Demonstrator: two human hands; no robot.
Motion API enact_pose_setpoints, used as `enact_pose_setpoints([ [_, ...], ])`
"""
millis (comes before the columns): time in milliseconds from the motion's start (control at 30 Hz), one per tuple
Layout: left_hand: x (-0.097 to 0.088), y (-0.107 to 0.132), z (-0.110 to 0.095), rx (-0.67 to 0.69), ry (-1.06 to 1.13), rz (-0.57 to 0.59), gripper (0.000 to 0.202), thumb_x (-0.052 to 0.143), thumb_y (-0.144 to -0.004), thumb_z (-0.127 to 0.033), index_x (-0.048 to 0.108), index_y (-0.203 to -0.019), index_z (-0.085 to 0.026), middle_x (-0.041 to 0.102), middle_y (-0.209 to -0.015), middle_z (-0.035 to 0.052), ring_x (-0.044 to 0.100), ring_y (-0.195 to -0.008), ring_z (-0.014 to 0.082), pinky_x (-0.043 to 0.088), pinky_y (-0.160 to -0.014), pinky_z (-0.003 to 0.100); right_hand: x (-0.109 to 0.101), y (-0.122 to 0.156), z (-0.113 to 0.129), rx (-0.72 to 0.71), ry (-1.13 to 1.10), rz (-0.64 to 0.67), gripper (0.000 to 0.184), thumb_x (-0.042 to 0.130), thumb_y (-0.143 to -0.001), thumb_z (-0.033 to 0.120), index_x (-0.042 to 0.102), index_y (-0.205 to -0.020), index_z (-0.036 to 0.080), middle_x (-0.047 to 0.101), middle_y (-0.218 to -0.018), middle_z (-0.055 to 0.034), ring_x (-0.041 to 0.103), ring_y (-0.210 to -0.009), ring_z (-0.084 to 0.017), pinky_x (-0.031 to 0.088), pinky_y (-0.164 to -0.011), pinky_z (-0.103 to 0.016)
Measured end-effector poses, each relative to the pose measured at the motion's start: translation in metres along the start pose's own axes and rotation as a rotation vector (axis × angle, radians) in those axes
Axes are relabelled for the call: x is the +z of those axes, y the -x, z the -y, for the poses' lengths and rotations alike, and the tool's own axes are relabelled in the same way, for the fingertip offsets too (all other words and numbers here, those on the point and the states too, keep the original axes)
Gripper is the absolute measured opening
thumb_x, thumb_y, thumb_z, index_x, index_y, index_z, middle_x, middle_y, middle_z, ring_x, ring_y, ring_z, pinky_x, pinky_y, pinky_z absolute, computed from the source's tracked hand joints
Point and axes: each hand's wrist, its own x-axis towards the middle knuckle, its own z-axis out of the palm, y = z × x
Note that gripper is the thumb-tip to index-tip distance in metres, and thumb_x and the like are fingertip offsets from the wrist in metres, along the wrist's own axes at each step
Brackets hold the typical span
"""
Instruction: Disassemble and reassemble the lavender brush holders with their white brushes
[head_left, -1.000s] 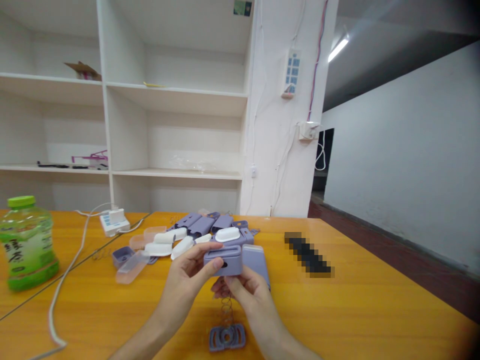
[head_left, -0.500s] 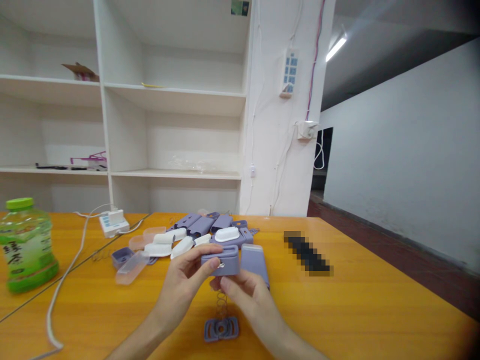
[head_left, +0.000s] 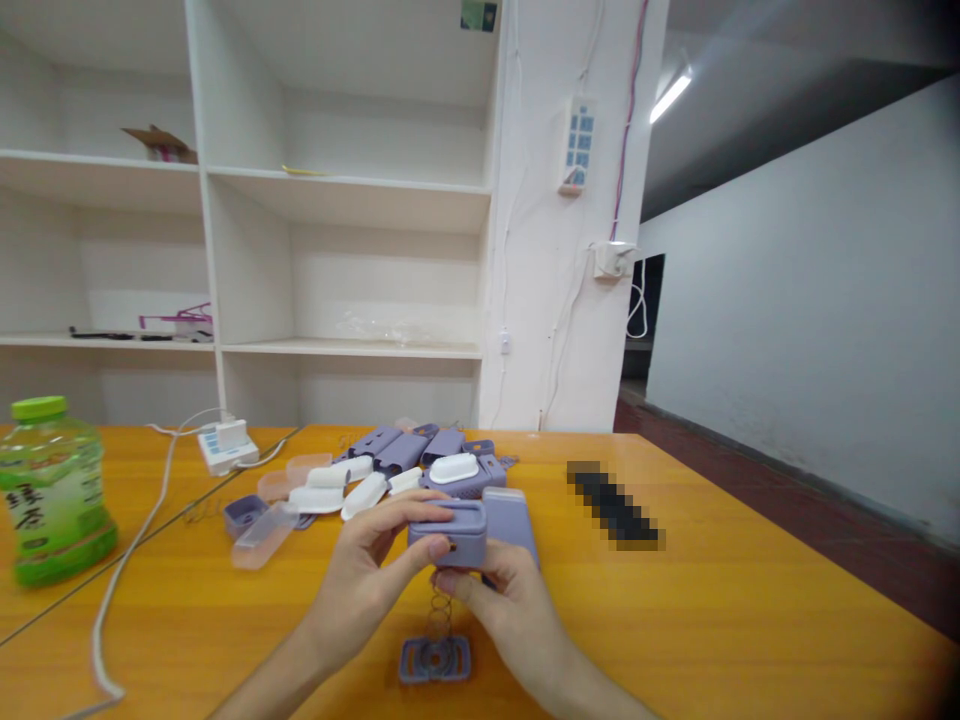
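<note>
Housing in purple plastic (head_left: 448,540), small and round-cornered with a hole in its near face, is held just above the bench (head_left: 697,630), near its middle. Left hand (head_left: 373,565) lies at 9 o'clock to it: fingers pinch the part, thumb on the near face, forefinger along the top. Right hand (head_left: 517,612) lies at 5 o'clock, thumb below the housing's lower edge; its other fingers are partly hidden, and whether they pinch anything cannot be told. At 6 o'clock, a slotted purple plate (head_left: 414,661) is seen with a thin wire spring (head_left: 439,604) extending from it towards the right thumb; contact there cannot be confirmed. At 3 o'clock, just beside the housing, is 1 larger purple case (head_left: 513,522). Purple casings (head_left: 401,452) are heaped at 11 o'clock, with white oval parts (head_left: 364,497) nearer at 10 o'clock. A translucent piece (head_left: 264,537) rests at 9 o'clock; farther out that way stands 1 green-capped bottle (head_left: 52,500). Well apart, towards 3 o'clock, 1 dark object (head_left: 615,507) is pixelated and cannot be identified.
</note>
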Motion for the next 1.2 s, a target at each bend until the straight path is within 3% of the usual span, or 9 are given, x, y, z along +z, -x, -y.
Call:
enact_pose_setpoints([
  [100,0.000,-0.001,-0.001,0.015,0.002,0.026,0.013,0.076,-0.088,-0.027,0.080,-0.100,-0.026,0.076,-0.117,0.0065,0.066,-0.117,0.0269,0.050,-0.104,0.035,-0.001,0.000,0.005,-0.033,-0.020,0.005,0.024,0.076,-0.088,0.033,0.080,-0.111,0.029,0.077,-0.110,-0.0010,0.066,-0.109,-0.028,0.048,-0.101,-0.040],
  [367,0.000,0.001,-0.002,-0.020,0.027,0.023,0.011,0.076,-0.087,-0.028,0.081,-0.097,-0.026,0.076,-0.115,0.0068,0.066,-0.116,0.0268,0.050,-0.102,0.033,0.000,-0.001,0.007,-0.029,-0.003,0.006,0.020,0.076,-0.088,0.032,0.081,-0.107,0.029,0.077,-0.106,0.0002,0.066,-0.103,-0.026,0.049,-0.096,-0.037],
  [533,0.003,-0.001,-0.006,-0.078,0.056,-0.079,0.016,0.076,-0.087,-0.033,0.076,-0.099,-0.023,0.075,-0.110,0.0060,0.068,-0.107,0.0245,0.054,-0.092,0.029,0.002,0.001,0.009,0.018,0.171,0.001,0.010,0.076,-0.086,0.029,0.081,-0.094,0.024,0.077,-0.092,-0.0006,0.068,-0.090,-0.023,0.050,-0.084,-0.032],
  [633,0.001,-0.007,-0.007,-0.155,0.105,-0.208,0.020,0.076,-0.087,-0.038,0.069,-0.099,-0.022,0.074,-0.093,0.0017,0.068,-0.089,0.0190,0.054,-0.078,0.025,-0.002,0.003,0.017,-0.080,0.379,0.026,0.012,0.070,-0.092,0.030,0.079,-0.091,0.023,0.077,-0.094,-0.0019,0.068,-0.090,-0.021,0.050,-0.084,-0.030],
  [733,-0.004,-0.013,-0.004,-0.266,0.223,-0.250,0.025,0.076,-0.086,-0.042,0.064,-0.093,-0.021,0.070,-0.082,-0.0012,0.065,-0.079,0.0166,0.055,-0.074,0.026,-0.017,0.001,0.025,-0.241,0.562,0.057,0.017,0.061,-0.097,0.028,0.076,-0.091,0.021,0.074,-0.093,-0.0037,0.067,-0.090,-0.020,0.050,-0.085,-0.030],
  [900,-0.005,-0.011,0.012,-0.522,0.304,-0.078,0.035,0.078,-0.082,-0.049,0.062,-0.084,-0.018,0.073,-0.086,0.0031,0.068,-0.078,0.0176,0.054,-0.066,0.025,-0.064,-0.011,0.024,-0.390,0.890,0.167,0.025,0.060,-0.089,0.015,0.073,-0.109,0.023,0.067,-0.118,-0.0094,0.061,-0.114,-0.026,0.046,-0.101,-0.041],
  [1033,0.003,-0.005,0.028,-0.609,0.285,0.000,0.038,0.080,-0.080,-0.050,0.062,-0.080,-0.017,0.075,-0.081,0.0053,0.069,-0.071,0.0175,0.053,-0.062,0.025,-0.097,-0.019,0.014,-0.257,1.013,0.231,0.036,0.059,-0.085,0.010,0.073,-0.114,0.026,0.054,-0.146,-0.0094,0.048,-0.137,-0.029,0.038,-0.113,-0.050],
  [1133,0.003,-0.006,0.026,-0.575,0.289,0.003,0.038,0.082,-0.078,-0.049,0.063,-0.081,-0.017,0.075,-0.085,0.0049,0.071,-0.079,0.0195,0.058,-0.074,0.031,-0.106,-0.021,0.009,-0.132,1.023,0.269,0.033,0.065,-0.091,0.030,0.071,-0.123,0.026,0.046,-0.155,-0.0112,0.039,-0.145,-0.032,0.032,-0.118,-0.053],
  [1200,0.000,-0.010,0.015,-0.543,0.312,-0.014,0.037,0.086,-0.075,-0.046,0.062,-0.078,-0.018,0.075,-0.087,0.0040,0.072,-0.086,0.0218,0.060,-0.084,0.037,-0.107,-0.021,0.007,-0.054,1.006,0.315,0.044,0.067,-0.090,0.045,0.068,-0.130,0.026,0.039,-0.160,-0.0115,0.034,-0.148,-0.033,0.028,-0.121,-0.052],
])
